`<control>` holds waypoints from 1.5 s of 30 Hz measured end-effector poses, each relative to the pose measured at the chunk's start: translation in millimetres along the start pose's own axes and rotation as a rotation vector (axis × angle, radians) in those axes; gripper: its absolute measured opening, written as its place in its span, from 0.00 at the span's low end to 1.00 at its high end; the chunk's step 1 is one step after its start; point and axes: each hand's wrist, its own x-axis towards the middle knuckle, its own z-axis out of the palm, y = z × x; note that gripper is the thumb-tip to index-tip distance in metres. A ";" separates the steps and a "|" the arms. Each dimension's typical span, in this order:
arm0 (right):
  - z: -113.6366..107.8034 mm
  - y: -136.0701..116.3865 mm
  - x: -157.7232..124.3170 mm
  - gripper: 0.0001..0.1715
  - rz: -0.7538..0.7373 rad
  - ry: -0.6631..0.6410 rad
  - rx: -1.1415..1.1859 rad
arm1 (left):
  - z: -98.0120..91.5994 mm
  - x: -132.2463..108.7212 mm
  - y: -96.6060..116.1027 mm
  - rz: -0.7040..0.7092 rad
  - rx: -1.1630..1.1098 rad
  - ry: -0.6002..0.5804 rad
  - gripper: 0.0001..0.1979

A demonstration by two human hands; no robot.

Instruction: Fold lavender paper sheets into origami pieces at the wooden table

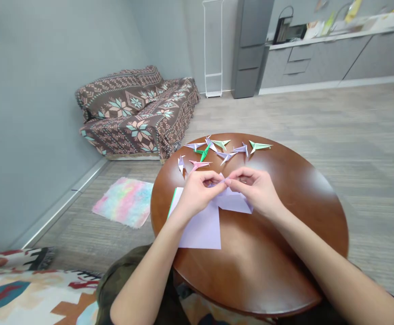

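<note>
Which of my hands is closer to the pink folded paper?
Left. Your left hand is just on the near side of the pink folded paper; your right hand is farther off, to its right and closer to you.

Two hands (199,193), nine folded paper figures (204,153), one round table (305,212), one sofa (132,108), one rug (125,201)

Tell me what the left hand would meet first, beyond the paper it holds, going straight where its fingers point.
Probably the right hand, which faces the left hand closely across the lilac paper both pinch; exact depth between them is unclear.
</note>
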 end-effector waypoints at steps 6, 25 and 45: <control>-2.7 -4.0 -0.1 0.13 0.062 -0.015 0.021 | -1.3 1.5 -0.1 -0.029 -0.069 -0.056 0.10; -9.1 2.6 4.9 0.09 -0.105 0.076 -0.082 | -3.3 3.0 -4.5 -0.072 -0.016 -0.093 0.08; -15.8 2.6 3.2 0.06 -0.374 -0.227 -0.617 | -20.8 1.0 -3.4 0.015 0.230 -0.301 0.03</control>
